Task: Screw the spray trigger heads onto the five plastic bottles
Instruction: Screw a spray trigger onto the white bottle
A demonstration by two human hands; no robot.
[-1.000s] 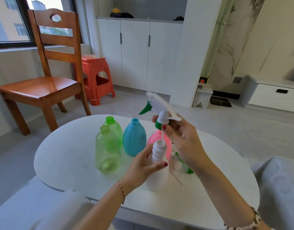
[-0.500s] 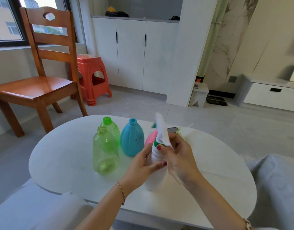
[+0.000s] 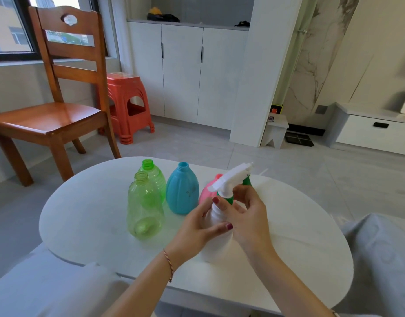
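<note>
Round white counter (image 3: 87,216), five plastic bottles: two clear green (image 3: 145,209), one blue (image 3: 182,191), one pink (image 3: 207,191), one white (image 3: 216,239). White bottle upright, gripped by left hand (image 3: 198,229); right hand (image 3: 245,213) pinches the green collar of one white spray trigger head (image 3: 231,179) on its neck.

Single head-worn view, wide-angle, looking forward and down from seated height over a white table (image 3: 87,216); both hands (image 3: 222,225) sitting close under the lens at lower centre. Beyond the table edge it is taking in floor, wooden chair (image 3: 57,106) at left, white cabinets (image 3: 183,74) straight ahead
</note>
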